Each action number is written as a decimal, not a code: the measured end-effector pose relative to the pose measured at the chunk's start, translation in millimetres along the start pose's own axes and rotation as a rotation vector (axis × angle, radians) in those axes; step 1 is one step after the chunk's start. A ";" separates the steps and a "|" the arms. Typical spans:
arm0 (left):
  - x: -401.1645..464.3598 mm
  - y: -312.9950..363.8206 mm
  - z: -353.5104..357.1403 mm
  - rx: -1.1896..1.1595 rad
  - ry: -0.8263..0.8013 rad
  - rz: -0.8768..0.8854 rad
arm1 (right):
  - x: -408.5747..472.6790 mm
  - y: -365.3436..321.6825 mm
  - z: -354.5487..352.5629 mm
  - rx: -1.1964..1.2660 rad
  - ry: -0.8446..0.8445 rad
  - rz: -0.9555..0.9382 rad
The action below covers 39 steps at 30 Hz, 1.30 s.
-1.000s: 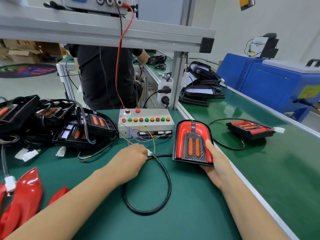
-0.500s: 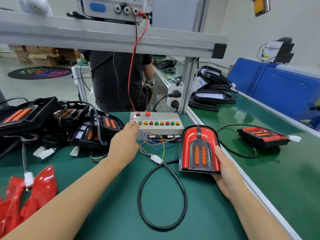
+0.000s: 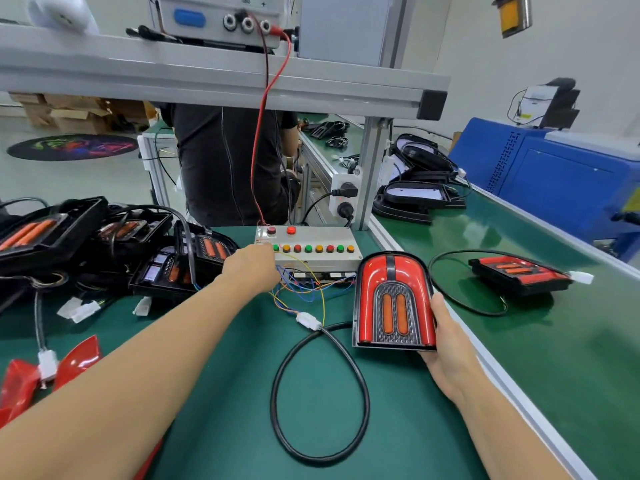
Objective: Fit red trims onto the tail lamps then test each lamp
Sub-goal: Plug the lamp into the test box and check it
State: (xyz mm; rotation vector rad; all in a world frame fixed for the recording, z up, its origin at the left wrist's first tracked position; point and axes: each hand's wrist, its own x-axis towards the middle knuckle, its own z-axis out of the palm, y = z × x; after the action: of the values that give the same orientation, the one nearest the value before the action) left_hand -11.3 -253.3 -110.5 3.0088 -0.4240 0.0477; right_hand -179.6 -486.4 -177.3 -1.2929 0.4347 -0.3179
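My right hand (image 3: pixel 446 344) holds a tail lamp (image 3: pixel 393 299) with a red trim and two orange bars, propped upright on the green bench. Its black cable (image 3: pixel 320 393) loops over the mat to a white connector (image 3: pixel 308 320) joined to the tester's wires. My left hand (image 3: pixel 252 268) reaches to the white test box (image 3: pixel 311 258), fingertips at the leftmost button of its row of coloured buttons. Loose red trims (image 3: pixel 79 355) lie at the left edge. Another trimmed lamp (image 3: pixel 516 271) lies on the conveyor to the right.
A heap of black untrimmed lamps (image 3: pixel 104 247) with cables fills the left of the bench. A person in black (image 3: pixel 228 161) stands behind the bench. A blue machine (image 3: pixel 561 174) stands at the right. An aluminium beam (image 3: pixel 207 77) with a power supply crosses overhead.
My left hand left the white connector and moved up to the test box's buttons. The right hand kept the lamp upright. The view has come closer.
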 end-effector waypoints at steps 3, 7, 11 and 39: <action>2.9 -1.2 1.9 -0.035 -0.010 -0.015 | 0.7 1.2 -0.5 -0.002 -0.003 -0.003; 0.2 -4.0 6.0 -0.090 0.008 -0.047 | 0.5 1.9 -1.1 0.005 0.005 -0.008; -1.0 -4.8 3.7 -0.108 -0.021 -0.048 | 0.4 1.8 -0.4 -0.006 0.019 -0.009; 0.5 50.7 9.8 -0.103 0.293 0.185 | 8.8 12.2 -7.7 0.029 0.004 0.013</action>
State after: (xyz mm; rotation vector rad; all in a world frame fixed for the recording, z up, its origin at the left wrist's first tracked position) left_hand -24.7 -303.0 -115.3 2.7900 -0.6461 0.4595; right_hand -175.7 -493.9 -191.9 -1.2612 0.4404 -0.3150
